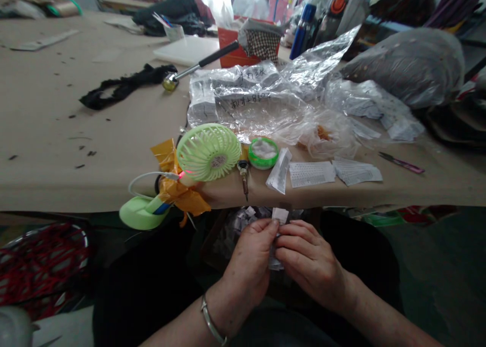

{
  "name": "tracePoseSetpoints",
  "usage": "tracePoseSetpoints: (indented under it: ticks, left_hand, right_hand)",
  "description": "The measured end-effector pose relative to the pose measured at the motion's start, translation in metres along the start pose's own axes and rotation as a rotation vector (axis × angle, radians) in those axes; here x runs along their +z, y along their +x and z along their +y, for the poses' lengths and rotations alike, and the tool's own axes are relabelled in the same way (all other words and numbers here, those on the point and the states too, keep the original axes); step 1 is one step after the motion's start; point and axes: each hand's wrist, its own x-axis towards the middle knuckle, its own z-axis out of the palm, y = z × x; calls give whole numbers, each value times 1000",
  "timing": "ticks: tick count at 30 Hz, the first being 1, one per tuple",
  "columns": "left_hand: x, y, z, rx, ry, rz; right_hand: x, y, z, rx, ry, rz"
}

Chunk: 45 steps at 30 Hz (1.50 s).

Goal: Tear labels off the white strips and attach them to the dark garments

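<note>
Between my two hands, just below the table's front edge, is a small stack of white paper slips [280, 215]. My left hand [252, 256], with a bangle at the wrist, pinches the stack between thumb and fingers. From the other side my right hand [311, 258] has its fingers curled against the same slips. The lower ends of the slips show between the palms. Beneath my hands lies a heap of loose paper pieces [231, 233]. On the table edge ahead are printed paper strips [312, 174] and a green round tub [263, 153] with white filling.
A green fan [208, 152] is taped at the table edge, beside a pointed tool [244, 179]. Small pink-handled snips [401, 162] lie to the right. Clear plastic bags [258, 101], a hammer-like tool [201, 66] and black fabric [127, 86] lie farther back.
</note>
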Motion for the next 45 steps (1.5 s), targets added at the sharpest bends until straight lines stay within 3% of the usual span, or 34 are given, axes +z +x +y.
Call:
tracePoseSetpoints:
  ticks: [3, 7, 10, 13, 18, 28, 32, 36, 38, 42, 45]
  left_hand:
    - [-3, -3, 3, -34, 51, 16]
    - [-4, -9, 7, -139, 144, -39]
    - [-4, -14, 8, -209, 190, -94]
    - [-4, -18, 7, -239, 191, -161]
    - [-5, -20, 5, -254, 206, -167]
    - [-10, -19, 4, -252, 232, -165]
    - [-12, -20, 8, -226, 227, -128]
    - [-16, -21, 11, -178, 216, -100]
    - [-17, -20, 11, -157, 214, -97]
    - [-20, -19, 10, -152, 202, -71]
    - [-23, -19, 12, -132, 189, -68]
  right_hand:
    - [-3, -5, 0, 82, 123, 26]
    - [-7, -11, 13, 577, 517, 178]
    - [-4, -9, 28, 879, 1097, 16]
    - [3, -6, 39, 932, 1511, -178]
    - [12, -5, 44, 894, 1655, -197]
    - [17, -2, 41, 939, 1567, -188]
    - [8, 1, 31, 881, 1135, -98]
    - [-3, 8, 19, 596, 493, -30]
    - [-4, 11, 15, 493, 321, -49]
    - [0, 17, 11, 451, 261, -55]
    - [6, 20, 11, 626, 433, 2]
